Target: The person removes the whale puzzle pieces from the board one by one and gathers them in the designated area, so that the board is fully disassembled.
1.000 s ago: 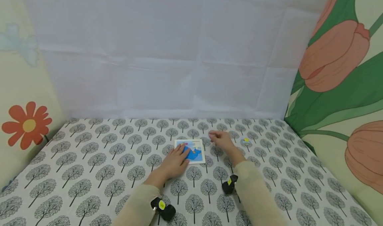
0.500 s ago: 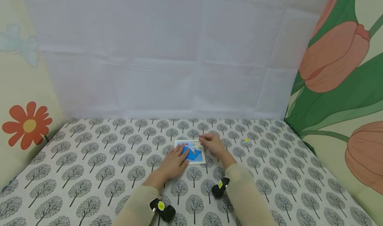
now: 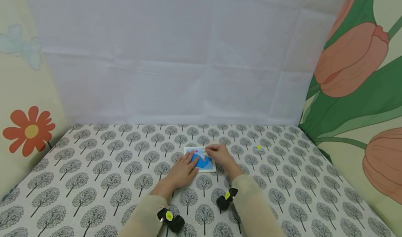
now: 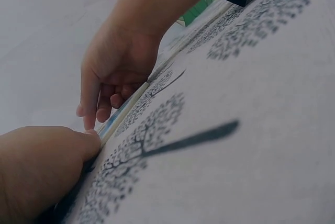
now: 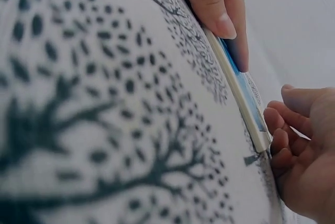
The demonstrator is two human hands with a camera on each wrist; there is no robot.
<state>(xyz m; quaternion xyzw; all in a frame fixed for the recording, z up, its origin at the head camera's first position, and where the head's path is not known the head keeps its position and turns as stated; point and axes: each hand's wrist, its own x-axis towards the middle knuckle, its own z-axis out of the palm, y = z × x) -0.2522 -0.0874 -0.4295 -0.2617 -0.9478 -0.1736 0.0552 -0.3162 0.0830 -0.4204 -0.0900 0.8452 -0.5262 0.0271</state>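
A small picture puzzle board [image 3: 205, 163] with a pale raised frame and a blue whale lies flat on the cloth. My left hand [image 3: 181, 170] rests on its left part, fingers spread; in the right wrist view the left thumb [image 5: 225, 28] lies at the frame's edge. My right hand [image 3: 220, 156] reaches in from the right, thumb and index fingertips low over the board's upper right part. Its other fingers curl under, as the left wrist view shows. I cannot tell whether a piece sits between thumb and index finger.
A small loose piece with a yellow figure [image 3: 258, 148] lies on the tree-print tablecloth [image 3: 125, 167], right of the board. A white sheet [image 3: 176, 55] hangs behind the table. Black cameras are strapped to both wrists.
My right hand has moved left, from beside the board to over its upper right part. The left hand and the board have stayed in place.
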